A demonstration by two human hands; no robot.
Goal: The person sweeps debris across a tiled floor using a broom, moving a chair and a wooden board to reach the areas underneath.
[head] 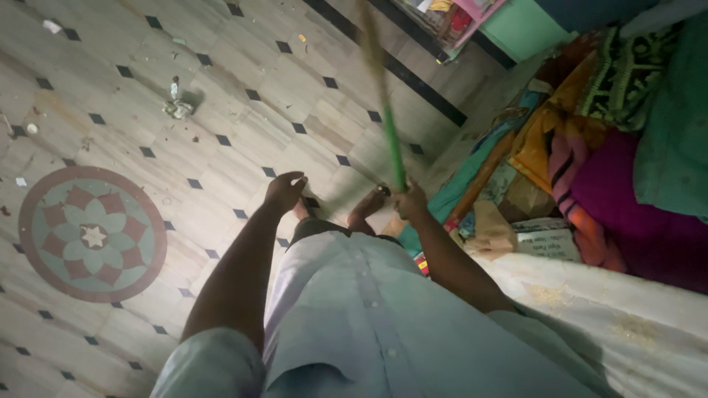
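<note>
My right hand (410, 199) is closed around the green handle of a broom (389, 136). The handle runs up and away from me, blurred toward its far end. My left hand (284, 189) hangs free over the tiled floor (221, 88) with its fingers loosely apart and nothing in it. Both arms reach forward from my light shirt. My bare feet (366, 207) stand on the tiles just below the two hands.
A small heap of sweepings and scraps (177, 107) lies on the floor at the upper left. A round flower inlay (92, 234) marks the tiles at left. Piled coloured cloths and cushions (590, 155) fill the right side, with a white embroidered cloth (590, 309) below them.
</note>
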